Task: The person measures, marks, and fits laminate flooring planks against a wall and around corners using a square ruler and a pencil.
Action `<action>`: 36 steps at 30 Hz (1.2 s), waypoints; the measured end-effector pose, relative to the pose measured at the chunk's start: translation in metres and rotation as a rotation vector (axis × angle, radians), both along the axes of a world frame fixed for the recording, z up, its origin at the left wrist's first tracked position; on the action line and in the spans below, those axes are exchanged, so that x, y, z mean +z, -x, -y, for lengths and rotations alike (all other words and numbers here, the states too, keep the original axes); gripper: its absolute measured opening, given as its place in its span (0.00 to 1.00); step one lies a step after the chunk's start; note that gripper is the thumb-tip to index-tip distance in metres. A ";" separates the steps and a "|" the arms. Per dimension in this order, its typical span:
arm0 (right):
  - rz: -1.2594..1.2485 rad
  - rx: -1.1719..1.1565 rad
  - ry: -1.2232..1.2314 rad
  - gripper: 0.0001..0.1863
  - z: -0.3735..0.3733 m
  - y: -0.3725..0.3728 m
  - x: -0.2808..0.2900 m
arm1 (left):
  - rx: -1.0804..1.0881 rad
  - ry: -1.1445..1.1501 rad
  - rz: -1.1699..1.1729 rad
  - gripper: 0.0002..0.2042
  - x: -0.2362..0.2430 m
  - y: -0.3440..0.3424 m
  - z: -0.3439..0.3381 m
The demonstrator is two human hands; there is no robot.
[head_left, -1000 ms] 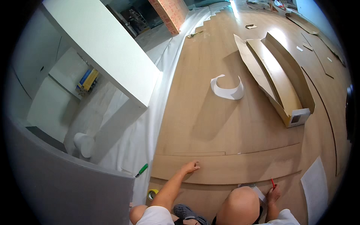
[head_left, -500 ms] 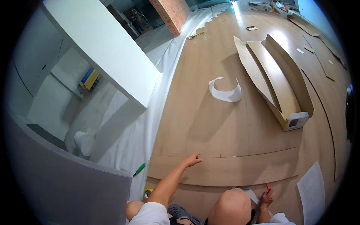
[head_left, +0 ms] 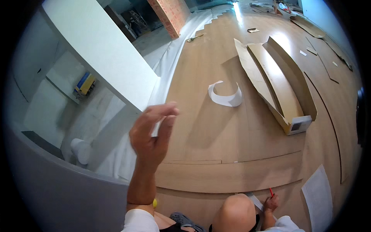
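Observation:
My left hand point(head_left: 152, 133) is raised in the air, thumb and fingers curved apart with nothing between them; it is slightly blurred. Low on the right, my right hand point(head_left: 271, 202) grips a slim red pencil point(head_left: 271, 191), tip upward. A wood-look floor plank point(head_left: 232, 180) lies crosswise before my knees, against the laid flooring point(head_left: 197, 131). Beside my right hand is a pale, flat straight-edged tool point(head_left: 256, 201), partly hidden by my knee. Only a bit of a yellow round item point(head_left: 155, 203) shows beside my left forearm.
An opened cardboard box point(head_left: 247, 63) holding a plank point(head_left: 276, 77) lies ahead on the right. A curled white strip point(head_left: 226, 100) rests on the floor. White underlay point(head_left: 164, 83) runs along the white wall point(head_left: 104, 50) at left. A white ribbed sheet point(head_left: 319, 195) is at lower right.
My left hand has lifted off the plank, moving up and left with its fingers spreading. My right hand still holds the pencil in nearly the same place. The green-handled tool is now hidden.

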State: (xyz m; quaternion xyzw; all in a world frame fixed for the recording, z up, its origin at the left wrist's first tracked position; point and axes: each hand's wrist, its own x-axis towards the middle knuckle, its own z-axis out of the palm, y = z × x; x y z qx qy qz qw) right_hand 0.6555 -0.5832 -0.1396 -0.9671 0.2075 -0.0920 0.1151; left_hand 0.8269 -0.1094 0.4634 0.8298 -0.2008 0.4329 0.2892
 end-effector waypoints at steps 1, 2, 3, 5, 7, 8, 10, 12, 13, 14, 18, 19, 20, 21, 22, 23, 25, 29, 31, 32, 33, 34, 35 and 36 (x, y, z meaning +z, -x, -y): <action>-0.005 -0.008 0.039 0.11 0.008 0.001 0.000 | -0.065 -0.050 0.193 0.05 0.021 0.005 -0.003; -0.008 -0.019 0.091 0.11 0.025 0.002 0.004 | 0.049 -0.182 0.339 0.12 0.046 0.014 0.004; -0.031 -0.015 0.014 0.12 0.005 0.001 0.006 | -0.018 -0.249 0.256 0.15 0.088 0.039 0.004; -0.010 0.028 -0.074 0.12 -0.028 -0.005 0.015 | -0.085 -0.439 0.320 0.14 0.135 0.074 0.004; -0.003 0.020 -0.042 0.11 -0.024 -0.009 0.010 | -0.135 -0.522 0.410 0.13 0.142 0.083 0.006; -0.061 -0.022 -0.049 0.11 -0.019 -0.005 0.008 | -0.157 -0.543 0.428 0.12 0.137 0.083 0.008; 0.058 0.017 -0.066 0.10 -0.023 -0.006 0.002 | -0.163 -0.572 0.475 0.11 0.142 0.093 0.005; -0.030 -0.020 -0.066 0.11 -0.023 -0.019 0.011 | -0.157 -0.582 0.511 0.10 0.146 0.099 0.000; -0.032 -0.024 -0.070 0.11 -0.024 -0.025 0.016 | -0.153 -0.581 0.531 0.10 0.150 0.103 -0.002; -0.041 -0.032 -0.079 0.12 -0.021 -0.032 0.012 | -0.147 -0.585 0.546 0.10 0.151 0.106 -0.003; -0.150 -0.125 -0.066 0.15 0.015 -0.031 0.046 | -0.136 -0.509 0.599 0.09 0.133 0.108 -0.022; -0.209 -0.043 -0.157 0.16 -0.034 -0.052 0.036 | -0.076 -0.613 0.575 0.09 0.151 0.132 -0.010; -0.264 -0.032 -0.186 0.17 -0.049 -0.056 0.039 | -0.073 -0.628 0.569 0.09 0.151 0.137 -0.006; -0.311 -0.050 -0.193 0.17 -0.053 -0.058 0.048 | -0.091 -0.616 0.576 0.09 0.144 0.137 -0.006; -0.342 -0.070 -0.197 0.18 -0.054 -0.062 0.062 | -0.114 -0.601 0.583 0.09 0.137 0.136 -0.007; -0.348 -0.085 -0.205 0.19 -0.060 -0.076 0.071 | -0.139 -0.591 0.596 0.09 0.132 0.134 -0.006; -0.357 -0.077 -0.216 0.21 -0.075 -0.100 0.077 | -0.164 -0.591 0.623 0.09 0.128 0.132 -0.002; -0.406 -0.072 -0.175 0.24 -0.055 -0.083 0.064 | -0.114 -0.524 0.593 0.11 0.114 0.115 -0.025; -0.406 -0.076 -0.176 0.25 -0.048 -0.078 0.054 | -0.119 -0.513 0.605 0.11 0.106 0.106 -0.029; -0.400 -0.065 -0.184 0.26 -0.049 -0.078 0.049 | -0.109 -0.511 0.604 0.12 0.105 0.104 -0.034; -0.385 -0.057 -0.186 0.27 -0.048 -0.078 0.041 | -0.110 -0.505 0.624 0.12 0.104 0.104 -0.034; -0.381 -0.055 -0.195 0.28 -0.041 -0.068 0.028 | -0.113 -0.500 0.626 0.13 0.095 0.105 -0.029; -0.384 -0.042 -0.205 0.28 -0.041 -0.059 0.022 | -0.107 -0.498 0.623 0.13 0.096 0.105 -0.027; -0.390 -0.024 -0.223 0.29 -0.043 -0.044 0.015 | -0.098 -0.502 0.609 0.14 0.100 0.106 -0.025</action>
